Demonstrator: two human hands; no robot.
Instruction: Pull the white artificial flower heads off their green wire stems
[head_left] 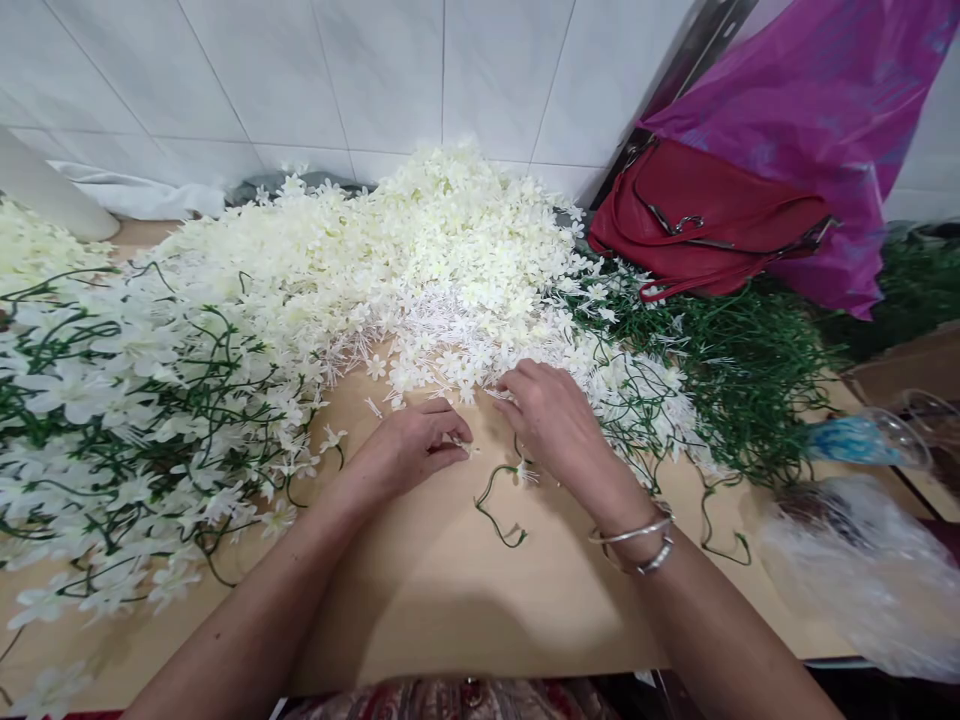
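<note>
On the tabletop, my left hand (412,448) is closed, thumb and forefinger pinched around a tiny white flower part (466,447) that mostly hides between the fingertips. My right hand (546,412), with bangles at the wrist, reaches to the front of a heap of loose white artificial flowers (457,240); its thumb and fingers are apart and nothing shows between them. Beneath it a curved green plastic stem (484,508) lies on the table (420,600), with a white stamen piece (528,472) by its upper end.
Assembled white flowers on green stems (150,430) pile up at the left. Loose green stems (750,370) are heaped at the right, below a red handbag (712,215) and a purple plastic bag (810,130). A clear plastic bag (862,570) and a cup (862,440) stand right.
</note>
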